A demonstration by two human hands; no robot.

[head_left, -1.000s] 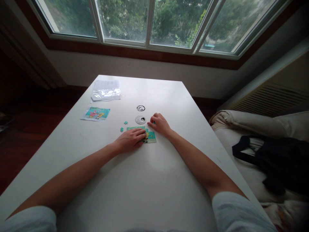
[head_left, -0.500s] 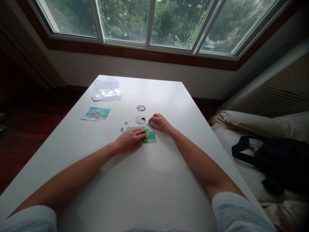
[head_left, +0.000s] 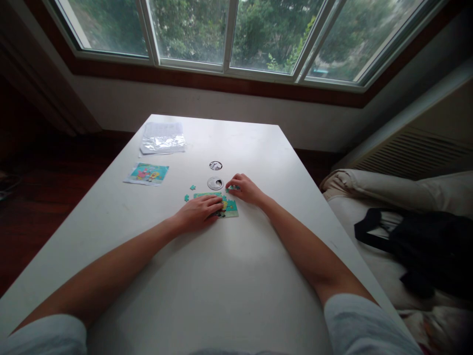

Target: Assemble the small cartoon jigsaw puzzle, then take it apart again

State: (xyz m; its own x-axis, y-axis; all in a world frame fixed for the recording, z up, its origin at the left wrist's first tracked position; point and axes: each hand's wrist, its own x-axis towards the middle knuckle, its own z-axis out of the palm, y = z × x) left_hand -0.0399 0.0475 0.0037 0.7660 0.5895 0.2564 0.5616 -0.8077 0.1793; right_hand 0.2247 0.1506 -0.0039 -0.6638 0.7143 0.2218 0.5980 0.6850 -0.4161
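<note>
A partly joined jigsaw puzzle (head_left: 232,212), green with a yellow cartoon figure, lies on the white table. Across its left part rests my left hand (head_left: 197,213), fingers stretched out flat and covering some of the picture. Just beyond the puzzle's upper right edge, my right hand (head_left: 247,189) has its fingertips closed on a small green puzzle piece (head_left: 227,190). More green shows under those fingers, but I cannot make out how many pieces are there. Two loose puzzle pieces, one farther (head_left: 192,187) and one nearer (head_left: 186,197), lie to the puzzle's upper left.
Two round cable holes sit beyond the puzzle, the nearer with a grey cover (head_left: 214,183). A cartoon picture sheet (head_left: 150,173) lies at the left, with a clear plastic bag (head_left: 163,139) behind it. Right of the table (head_left: 244,296), dark clothing (head_left: 428,246) lies on a pale sofa.
The puzzle has shifted very slightly away and to the left under my left hand. My right hand has moved a touch left, its fingertips still closed.
</note>
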